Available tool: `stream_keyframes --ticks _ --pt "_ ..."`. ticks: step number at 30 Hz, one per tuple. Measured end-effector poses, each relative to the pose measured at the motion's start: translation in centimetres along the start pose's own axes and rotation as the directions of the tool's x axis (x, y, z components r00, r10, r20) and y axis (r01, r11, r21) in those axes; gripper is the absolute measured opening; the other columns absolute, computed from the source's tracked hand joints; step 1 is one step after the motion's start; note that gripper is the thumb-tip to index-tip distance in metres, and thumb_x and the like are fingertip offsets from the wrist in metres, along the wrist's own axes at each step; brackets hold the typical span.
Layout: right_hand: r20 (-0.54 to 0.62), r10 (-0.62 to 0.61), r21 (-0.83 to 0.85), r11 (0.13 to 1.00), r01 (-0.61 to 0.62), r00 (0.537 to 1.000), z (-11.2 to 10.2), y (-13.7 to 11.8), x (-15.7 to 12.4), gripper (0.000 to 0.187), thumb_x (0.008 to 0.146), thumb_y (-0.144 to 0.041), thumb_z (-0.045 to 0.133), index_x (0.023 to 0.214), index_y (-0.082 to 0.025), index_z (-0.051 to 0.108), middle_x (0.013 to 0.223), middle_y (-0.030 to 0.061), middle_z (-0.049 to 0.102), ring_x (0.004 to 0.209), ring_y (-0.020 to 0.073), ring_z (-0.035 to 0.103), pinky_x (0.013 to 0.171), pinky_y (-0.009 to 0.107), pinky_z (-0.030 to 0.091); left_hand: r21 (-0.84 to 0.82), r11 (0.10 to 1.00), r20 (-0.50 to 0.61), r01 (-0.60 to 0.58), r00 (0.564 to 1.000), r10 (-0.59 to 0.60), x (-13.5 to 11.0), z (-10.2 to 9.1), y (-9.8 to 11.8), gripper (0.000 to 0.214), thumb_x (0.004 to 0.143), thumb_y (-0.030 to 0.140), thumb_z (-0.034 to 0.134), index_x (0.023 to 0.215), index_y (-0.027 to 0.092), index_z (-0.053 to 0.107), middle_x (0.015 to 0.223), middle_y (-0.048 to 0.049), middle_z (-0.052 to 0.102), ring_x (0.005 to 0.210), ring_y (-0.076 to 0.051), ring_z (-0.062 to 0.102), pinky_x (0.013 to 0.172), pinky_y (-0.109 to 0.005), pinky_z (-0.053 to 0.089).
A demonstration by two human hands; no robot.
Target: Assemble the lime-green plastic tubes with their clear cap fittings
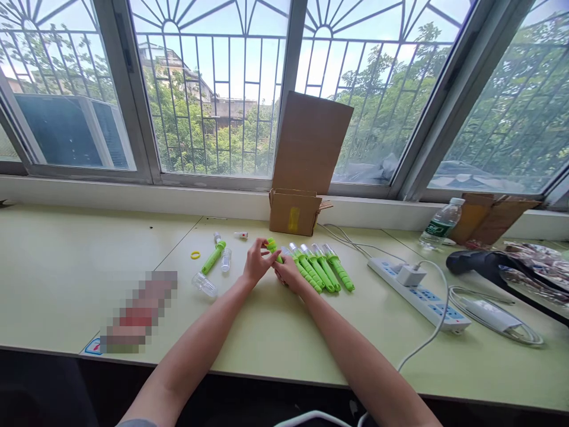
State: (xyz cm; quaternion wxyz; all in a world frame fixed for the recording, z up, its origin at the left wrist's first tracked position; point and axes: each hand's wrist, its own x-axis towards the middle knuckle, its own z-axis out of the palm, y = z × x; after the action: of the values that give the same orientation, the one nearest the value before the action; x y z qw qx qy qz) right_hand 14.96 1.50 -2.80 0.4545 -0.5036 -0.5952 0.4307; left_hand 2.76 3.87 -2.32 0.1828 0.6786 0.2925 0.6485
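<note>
My left hand pinches the upper end of a green plastic handle over the table. My right hand is wrapped round its lower part, which is mostly hidden by the fingers. Just right of my hands, several green handles with clear tips lie side by side. To the left lies another green handle. Near it are a clear plastic cap, a larger clear cup, a yellow ring, a small white part with a red dot and a small whitish piece.
A cardboard box with its flap raised stands against the window sill. On the right are a white power strip with a plugged-in charger, a coiled cable, a water bottle and a black strap. A blurred patch covers something at left.
</note>
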Motion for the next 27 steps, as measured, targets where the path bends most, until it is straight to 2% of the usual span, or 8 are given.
stream_keyframes --ticks 2,4,7,8,10,14,21,27 --pt "-0.021 -0.041 -0.059 0.997 0.040 0.999 0.13 0.04 -0.03 0.038 0.077 -0.053 0.057 0.060 -0.023 0.042 0.040 -0.0064 0.041 0.029 0.0088 0.034 0.030 0.023 0.024 -0.020 1.000 -0.013 0.007 1.000 -0.007 -0.01 0.02 0.05 0.037 0.073 0.042 0.074 0.093 0.021 0.051 0.088 -0.0021 0.060 0.078 -0.014 0.066 0.064 -0.032 0.064" --pt "-0.087 -0.132 -0.175 0.978 0.115 0.987 0.35 0.02 -0.05 0.033 0.079 -0.050 0.054 0.064 -0.022 0.045 0.044 -0.0047 0.045 0.034 0.0105 0.040 0.035 0.023 0.028 -0.023 1.000 -0.027 0.012 1.000 -0.012 0.03 -0.03 0.07 0.035 0.074 0.041 0.072 0.092 0.020 0.051 0.087 -0.0021 0.061 0.077 -0.014 0.066 0.064 -0.031 0.064" --pt "-0.194 -0.335 -0.431 0.873 0.227 0.922 0.63 -0.02 0.05 0.022 0.079 -0.041 0.055 0.072 -0.021 0.054 0.060 0.0014 0.058 0.051 0.0142 0.052 0.047 0.023 0.034 -0.002 1.000 -0.061 0.019 0.998 -0.020 0.13 -0.19 -0.01 0.033 0.075 0.040 0.072 0.091 0.020 0.052 0.087 -0.0022 0.061 0.076 -0.013 0.066 0.064 -0.031 0.064" --pt "-0.208 -0.383 -0.499 0.833 0.239 0.900 0.67 -0.01 0.11 0.019 0.079 -0.039 0.055 0.074 -0.021 0.055 0.065 0.0032 0.061 0.057 0.0153 0.054 0.051 0.024 0.034 0.009 1.000 -0.072 0.019 0.997 -0.019 0.16 -0.24 -0.05 0.033 0.074 0.040 0.073 0.091 0.020 0.052 0.086 -0.0021 0.062 0.076 -0.013 0.065 0.065 -0.031 0.063" --pt "-0.203 -0.419 -0.567 0.787 0.242 0.885 0.66 0.05 0.20 0.017 0.080 -0.036 0.055 0.076 -0.020 0.057 0.070 0.0051 0.064 0.062 0.0163 0.055 0.055 0.024 0.034 0.028 1.000 -0.084 0.015 0.996 -0.012 0.20 -0.29 -0.14 0.034 0.073 0.039 0.074 0.091 0.020 0.052 0.086 -0.0019 0.062 0.075 -0.013 0.065 0.065 -0.031 0.063" --pt "-0.188 -0.417 -0.525 0.808 0.268 0.889 0.58 0.04 0.17 0.022 0.082 -0.039 0.052 0.074 -0.019 0.058 0.069 0.0041 0.063 0.061 0.0152 0.050 0.058 0.025 0.035 0.060 0.998 -0.080 0.007 0.997 -0.002 0.24 -0.34 -0.20 0.033 0.073 0.039 0.073 0.090 0.020 0.052 0.083 -0.0012 0.062 0.073 -0.013 0.065 0.062 -0.029 0.063" --pt "-0.171 -0.387 -0.344 0.885 0.313 0.906 0.78 -0.34 0.03 0.029 0.079 -0.045 0.052 0.072 -0.017 0.060 0.064 0.0021 0.060 0.063 0.0154 0.050 0.056 0.024 0.037 0.081 0.997 -0.071 -0.013 0.997 0.019 0.40 -0.42 -0.12 0.036 0.071 0.041 0.074 0.090 0.020 0.051 0.083 -0.0008 0.060 0.073 -0.012 0.064 0.064 -0.030 0.063" --pt "-0.171 -0.282 -0.246 0.940 0.236 0.944 0.89 -0.61 -0.38 0.034 0.078 -0.051 0.053 0.077 -0.019 0.062 0.054 -0.0002 0.052 0.055 0.0152 0.049 0.048 0.024 0.035 0.091 0.996 -0.080 -0.011 0.997 0.018 0.42 -0.30 -0.07 0.039 0.070 0.044 0.075 0.089 0.020 0.051 0.083 -0.0009 0.059 0.074 -0.013 0.063 0.063 -0.030 0.063"
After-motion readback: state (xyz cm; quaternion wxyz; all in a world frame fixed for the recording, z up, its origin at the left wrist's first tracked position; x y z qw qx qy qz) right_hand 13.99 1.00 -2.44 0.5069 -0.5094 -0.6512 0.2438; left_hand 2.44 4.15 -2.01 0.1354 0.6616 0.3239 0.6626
